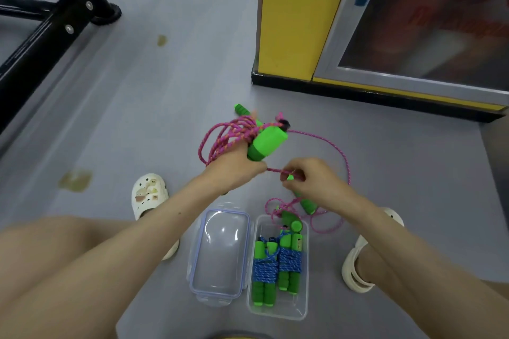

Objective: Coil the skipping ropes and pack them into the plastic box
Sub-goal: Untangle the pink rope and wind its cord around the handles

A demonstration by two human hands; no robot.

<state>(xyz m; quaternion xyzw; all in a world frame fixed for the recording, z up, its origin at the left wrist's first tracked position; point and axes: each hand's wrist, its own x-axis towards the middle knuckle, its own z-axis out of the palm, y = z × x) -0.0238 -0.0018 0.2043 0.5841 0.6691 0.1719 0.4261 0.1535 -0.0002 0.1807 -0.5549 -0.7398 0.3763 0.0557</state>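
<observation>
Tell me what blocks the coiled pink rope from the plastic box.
The lid is off, beside the plastic box. A loose pink rope with a green handle drapes over the box's far end, and two blue-rope bundles fill most of the rest. It blocks the coiled pink rope.

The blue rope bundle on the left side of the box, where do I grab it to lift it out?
Take the left blue bundle by its rope-wrapped middle, coming straight down from above. It lies flat in the open plastic box, wall on one side, the other blue bundle close beside it, so probably only the top is free.
</observation>
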